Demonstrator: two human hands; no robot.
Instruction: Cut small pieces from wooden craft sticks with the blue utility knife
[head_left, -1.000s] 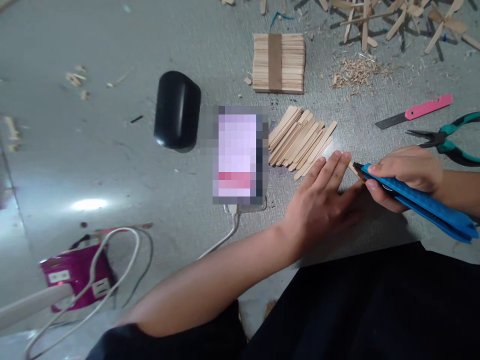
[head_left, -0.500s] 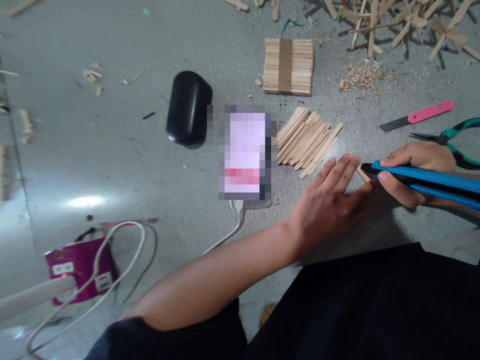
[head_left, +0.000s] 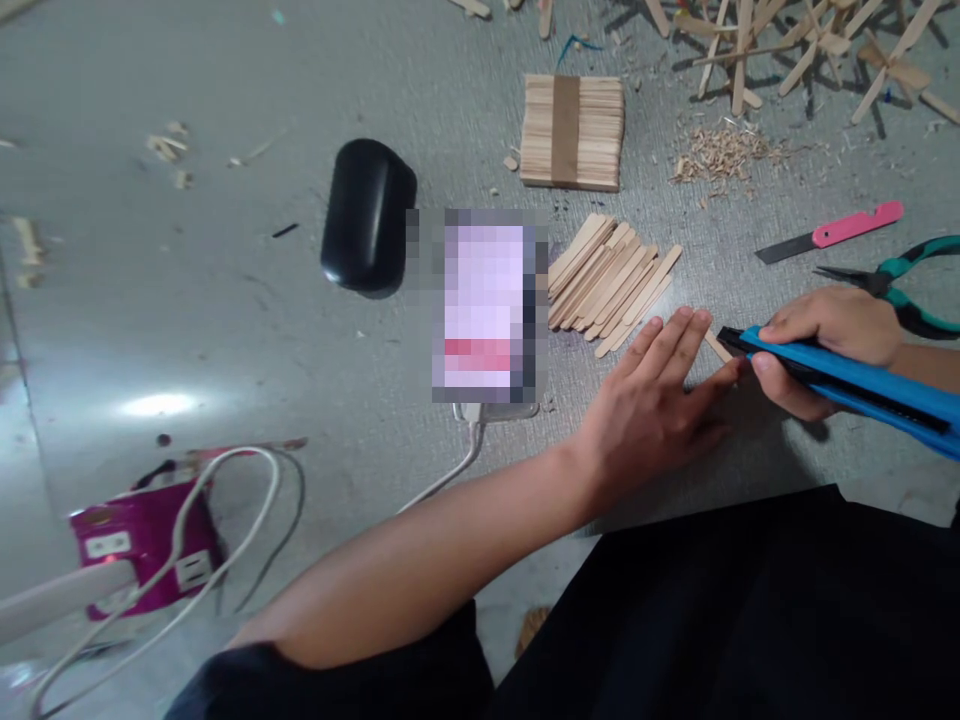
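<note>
1. Clothing (head_left: 697,600), dark, lies nearest us, below the left fingers, along the near edge of the tabletop (head_left: 255,340).
2. Our left hand (head_left: 649,395) rests palm down, fingers spread and curled round nothing; a thin wooden stick (head_left: 721,348) shows just beside its fingertips, and we cannot tell how firmly they press it.
3. Our right hand (head_left: 832,335) grasps a blue cutter (head_left: 892,388), fingers closed about its body. Its black tip points at the left fingers, by the stick; we cannot tell whether the blade touches wood.
4. Just beyond the left fingertips and leftward, we see loose sticks (head_left: 611,280) heaped aslant; farther left, a phone (head_left: 480,290), its screen pixelated.
5. Beyond the right knuckles sit green-handled pliers (head_left: 892,280), cut off by the view's right edge, then a pink-handled blade (head_left: 832,230), leaving our right hand little room forward.
6. Ahead of the left fingertips, we have a broader stretch of tabletop reaching to wood shavings (head_left: 720,152) and, left of those, a banded bundle (head_left: 600,132).
7. Farthest from our fingers, crossed sticks (head_left: 742,55) crowd the top right.
</note>
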